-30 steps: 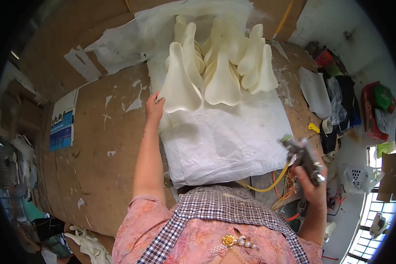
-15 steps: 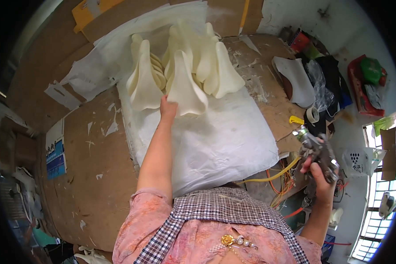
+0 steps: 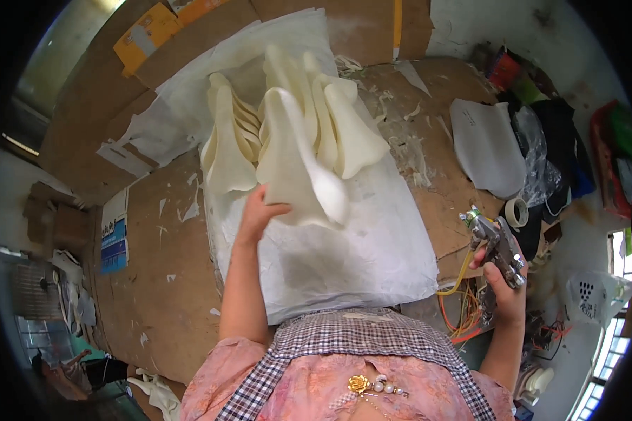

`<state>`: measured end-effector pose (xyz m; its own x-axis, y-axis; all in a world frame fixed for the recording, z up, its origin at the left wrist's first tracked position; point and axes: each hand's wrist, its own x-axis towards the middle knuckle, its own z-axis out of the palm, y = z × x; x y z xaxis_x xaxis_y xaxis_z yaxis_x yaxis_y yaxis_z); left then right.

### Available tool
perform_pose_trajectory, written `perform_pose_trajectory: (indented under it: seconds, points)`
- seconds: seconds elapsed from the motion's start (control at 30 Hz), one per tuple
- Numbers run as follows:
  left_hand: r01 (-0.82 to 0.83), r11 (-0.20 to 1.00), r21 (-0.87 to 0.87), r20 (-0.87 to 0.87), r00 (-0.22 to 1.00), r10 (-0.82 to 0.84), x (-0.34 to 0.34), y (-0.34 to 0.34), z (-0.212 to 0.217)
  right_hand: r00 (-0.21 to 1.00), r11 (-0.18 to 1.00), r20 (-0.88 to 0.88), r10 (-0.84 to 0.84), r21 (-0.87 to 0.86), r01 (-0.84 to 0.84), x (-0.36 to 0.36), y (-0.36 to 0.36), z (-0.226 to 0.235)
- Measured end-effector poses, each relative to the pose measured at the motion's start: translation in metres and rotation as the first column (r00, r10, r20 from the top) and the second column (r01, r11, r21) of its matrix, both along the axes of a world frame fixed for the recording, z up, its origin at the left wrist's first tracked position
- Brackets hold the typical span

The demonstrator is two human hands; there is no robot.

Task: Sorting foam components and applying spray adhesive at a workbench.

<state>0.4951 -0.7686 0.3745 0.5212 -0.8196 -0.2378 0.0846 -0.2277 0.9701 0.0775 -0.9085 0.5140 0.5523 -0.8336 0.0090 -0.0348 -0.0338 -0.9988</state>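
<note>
Cream, saddle-shaped foam pads stand in overlapping rows on a white sheet (image 3: pixel 393 266), narrow ends up and away from me. My left hand (image 3: pixel 258 214) grips the wide near edge of the front middle pad (image 3: pixel 295 182), thumb over its face and fingers behind. That pad is tilted, with a bright white long edge on its right. Beside it stand a left row of pads (image 3: pixel 228 154) and a right pad (image 3: pixel 357 137). Off to the right, my right hand (image 3: pixel 502 281) is wrapped round a metal spray gun (image 3: pixel 495 242), its nozzle pointing up and left.
Cardboard (image 3: pixel 161 281) covers the bench on both sides. At right lie a large pale curved piece (image 3: pixel 486 147), a tape roll (image 3: pixel 517 212) and clear plastic. Orange and yellow hoses (image 3: pixel 460 316) hang below the gun. Another person (image 3: pixel 67 375) shows at the lower left.
My left hand has pulled the front middle pad toward me and tilted it off the row. The spray gun has stayed on the right, turned slightly. The view has shifted a little.
</note>
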Motion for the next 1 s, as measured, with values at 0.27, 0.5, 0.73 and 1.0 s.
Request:
perform_pose_trajectory:
  seconds: [0.27,0.5,0.73,1.0]
  points:
    - [-0.259,0.936,0.24,0.745,0.666,-0.007,-0.096,-0.166,-0.055,0.995,0.997,0.072,0.069,0.018,-0.071,-0.017,-0.027,-0.011]
    - [-0.35,0.932,0.1,0.788,0.6,0.14,-0.089,-0.164,-0.067,0.991,0.994,0.084,0.103,0.014,-0.105,-0.033,-0.03,-0.018]
    - [-0.217,0.962,-0.167,-0.113,0.973,0.2,-0.058,-0.09,0.002,0.981,0.982,0.062,0.183,0.039,-0.186,-0.026,-0.028,-0.028]
    - [-0.307,0.931,-0.199,0.097,0.939,0.33,-0.024,0.045,0.027,0.972,0.985,0.162,0.171,-0.032,-0.169,-0.007,-0.025,-0.02]
